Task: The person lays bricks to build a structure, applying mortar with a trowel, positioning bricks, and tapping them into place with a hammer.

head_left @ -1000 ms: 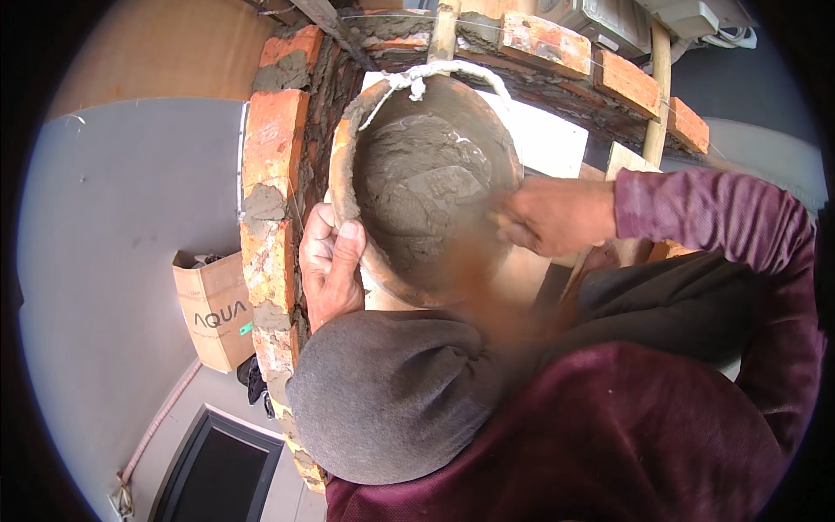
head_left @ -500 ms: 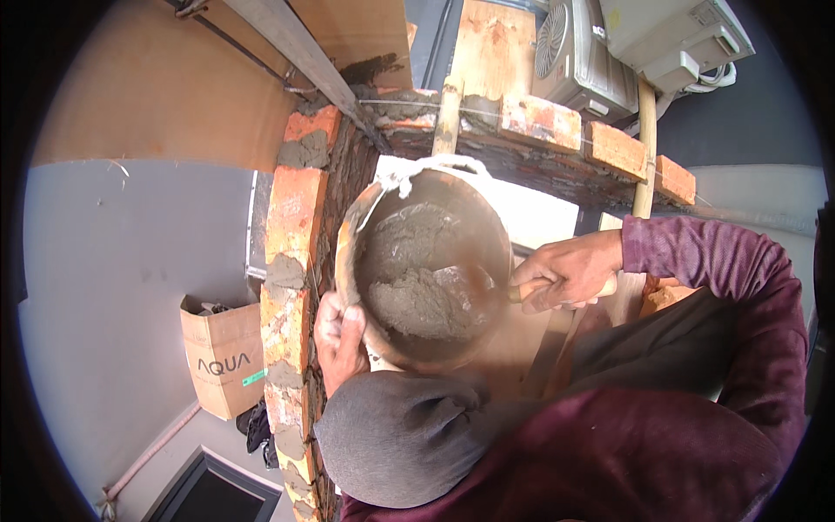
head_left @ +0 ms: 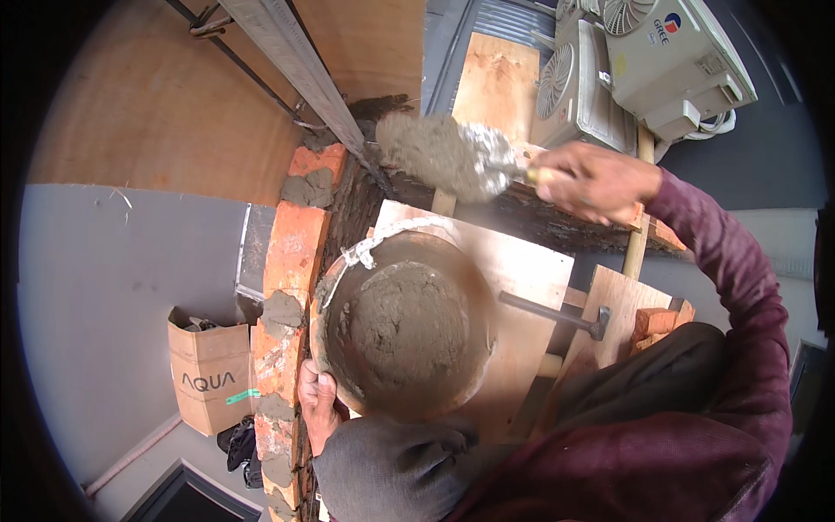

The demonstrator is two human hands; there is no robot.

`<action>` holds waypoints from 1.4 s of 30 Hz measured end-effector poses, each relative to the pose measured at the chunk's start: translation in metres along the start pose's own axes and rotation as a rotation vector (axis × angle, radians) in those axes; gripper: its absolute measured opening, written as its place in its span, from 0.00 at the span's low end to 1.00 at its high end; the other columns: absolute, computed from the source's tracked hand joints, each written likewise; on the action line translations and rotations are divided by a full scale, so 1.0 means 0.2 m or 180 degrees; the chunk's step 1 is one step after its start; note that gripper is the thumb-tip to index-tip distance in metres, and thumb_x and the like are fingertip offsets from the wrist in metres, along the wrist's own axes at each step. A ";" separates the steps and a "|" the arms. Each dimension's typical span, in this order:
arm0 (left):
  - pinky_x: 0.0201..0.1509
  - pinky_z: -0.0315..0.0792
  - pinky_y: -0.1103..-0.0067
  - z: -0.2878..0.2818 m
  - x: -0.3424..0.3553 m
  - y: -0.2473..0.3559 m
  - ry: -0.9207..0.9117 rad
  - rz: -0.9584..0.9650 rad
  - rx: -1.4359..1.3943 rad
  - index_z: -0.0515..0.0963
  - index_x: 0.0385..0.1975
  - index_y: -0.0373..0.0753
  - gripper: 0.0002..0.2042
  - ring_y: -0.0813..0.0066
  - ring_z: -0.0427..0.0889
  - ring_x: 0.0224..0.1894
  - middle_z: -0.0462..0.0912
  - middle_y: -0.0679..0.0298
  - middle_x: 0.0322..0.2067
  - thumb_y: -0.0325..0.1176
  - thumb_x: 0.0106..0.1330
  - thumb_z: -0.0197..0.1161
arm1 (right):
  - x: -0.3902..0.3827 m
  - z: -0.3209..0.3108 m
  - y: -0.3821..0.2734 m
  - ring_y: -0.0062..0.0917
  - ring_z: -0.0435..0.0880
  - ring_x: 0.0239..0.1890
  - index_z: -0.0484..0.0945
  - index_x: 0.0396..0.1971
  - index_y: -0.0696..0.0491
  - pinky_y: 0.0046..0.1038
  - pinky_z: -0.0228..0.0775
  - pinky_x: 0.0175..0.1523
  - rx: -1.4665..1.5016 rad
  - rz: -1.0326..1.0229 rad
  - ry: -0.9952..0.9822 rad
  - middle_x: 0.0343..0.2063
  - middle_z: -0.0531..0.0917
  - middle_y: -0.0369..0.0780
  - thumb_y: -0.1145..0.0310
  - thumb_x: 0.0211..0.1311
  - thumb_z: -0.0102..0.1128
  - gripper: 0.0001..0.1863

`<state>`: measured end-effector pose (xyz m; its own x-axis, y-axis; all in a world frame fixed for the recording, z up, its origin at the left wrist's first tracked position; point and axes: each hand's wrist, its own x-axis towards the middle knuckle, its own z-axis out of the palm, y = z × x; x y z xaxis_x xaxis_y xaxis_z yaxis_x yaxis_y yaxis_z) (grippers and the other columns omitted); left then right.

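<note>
My right hand (head_left: 600, 183) is closed round the handle of a trowel (head_left: 491, 161), blurred by motion. A heap of wet grey mortar (head_left: 422, 148) rides on its blade, in front of the far brick course. Below it a round bucket (head_left: 481, 365) tilts toward me, with more mortar (head_left: 404, 317) inside and a white rope (head_left: 361, 252) tied at its rim. My left hand (head_left: 320, 400) grips the bucket's near left rim, thumb on top and the other fingers mostly hidden. The bucket leans close to my knee, beside the left brick wall (head_left: 291, 252).
A hammer (head_left: 565, 315) lies on the boards right of the bucket, near loose bricks (head_left: 657, 324). A metal post (head_left: 304, 70) slants over the wall corner. Air-conditioner units (head_left: 587, 87) stand at the far right. A cardboard box (head_left: 209, 374) sits beyond the left wall.
My right hand has lifted the trowel out of the bucket, up and away, with mortar on it. The bucket now sits slightly lower and further left in view. The hammer has come into sight.
</note>
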<state>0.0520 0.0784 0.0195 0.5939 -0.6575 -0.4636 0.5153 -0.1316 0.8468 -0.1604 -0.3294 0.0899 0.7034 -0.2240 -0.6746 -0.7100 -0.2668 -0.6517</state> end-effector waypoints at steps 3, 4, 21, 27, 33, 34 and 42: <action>0.54 0.69 0.76 -0.02 0.01 -0.02 -0.0001 -0.0009 0.0020 0.72 0.44 0.37 0.15 0.76 0.77 0.45 0.81 0.63 0.43 0.42 0.72 0.60 | 0.32 -0.01 0.04 0.20 0.81 0.22 0.74 0.40 0.58 0.30 0.77 0.29 -0.1075 0.0031 0.0635 0.19 0.76 0.34 0.57 0.73 0.50 0.16; 0.54 0.69 0.76 -0.03 0.03 -0.03 -0.0056 -0.0016 0.0023 0.72 0.44 0.37 0.15 0.76 0.77 0.45 0.81 0.63 0.43 0.43 0.71 0.61 | 0.46 0.00 0.12 0.26 0.82 0.26 0.74 0.40 0.58 0.35 0.78 0.33 -0.1256 0.0005 0.0842 0.19 0.78 0.37 0.59 0.72 0.50 0.15; 0.55 0.67 0.76 -0.08 0.05 -0.05 0.0013 0.0021 0.0110 0.72 0.44 0.36 0.21 0.75 0.77 0.45 0.80 0.62 0.44 0.48 0.67 0.65 | 0.77 -0.19 0.28 0.27 0.80 0.31 0.69 0.61 0.62 0.31 0.80 0.40 -0.1561 0.0365 0.0433 0.36 0.80 0.46 0.55 0.77 0.37 0.27; 0.55 0.68 0.76 -0.06 0.05 -0.04 0.0015 0.0013 0.0115 0.72 0.44 0.36 0.21 0.76 0.77 0.45 0.80 0.63 0.43 0.48 0.67 0.66 | 1.03 -0.16 0.46 0.33 0.84 0.44 0.71 0.60 0.60 0.29 0.75 0.52 -0.1766 0.0491 0.0362 0.42 0.84 0.48 0.51 0.73 0.45 0.28; 0.54 0.68 0.77 -0.08 0.04 -0.04 -0.0028 -0.0003 0.0082 0.72 0.44 0.36 0.20 0.76 0.77 0.45 0.80 0.63 0.43 0.47 0.67 0.66 | 0.90 -0.17 0.37 0.32 0.85 0.44 0.78 0.45 0.62 0.30 0.76 0.51 -0.2146 0.0558 -0.0036 0.38 0.85 0.51 0.46 0.73 0.45 0.30; 0.54 0.68 0.77 -0.09 0.04 -0.05 -0.0007 0.0007 0.0087 0.72 0.44 0.36 0.20 0.75 0.77 0.45 0.80 0.63 0.43 0.47 0.67 0.66 | 0.86 -0.17 0.31 0.33 0.84 0.44 0.78 0.45 0.62 0.30 0.76 0.51 -0.2081 0.0711 -0.0002 0.38 0.85 0.51 0.47 0.74 0.44 0.29; 0.55 0.68 0.77 -0.09 0.06 -0.04 -0.0229 -0.0077 -0.0045 0.71 0.45 0.35 0.20 0.75 0.77 0.47 0.80 0.61 0.45 0.46 0.67 0.66 | 0.97 -0.10 0.36 0.38 0.84 0.42 0.76 0.46 0.64 0.38 0.79 0.47 -0.3144 0.0113 0.0054 0.38 0.84 0.51 0.53 0.76 0.42 0.26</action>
<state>0.0669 0.0856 0.0031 0.5356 -0.7059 -0.4635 0.5378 -0.1380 0.8317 -0.0755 -0.4101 -0.0814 0.6882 -0.2583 -0.6780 -0.3886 -0.9204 -0.0438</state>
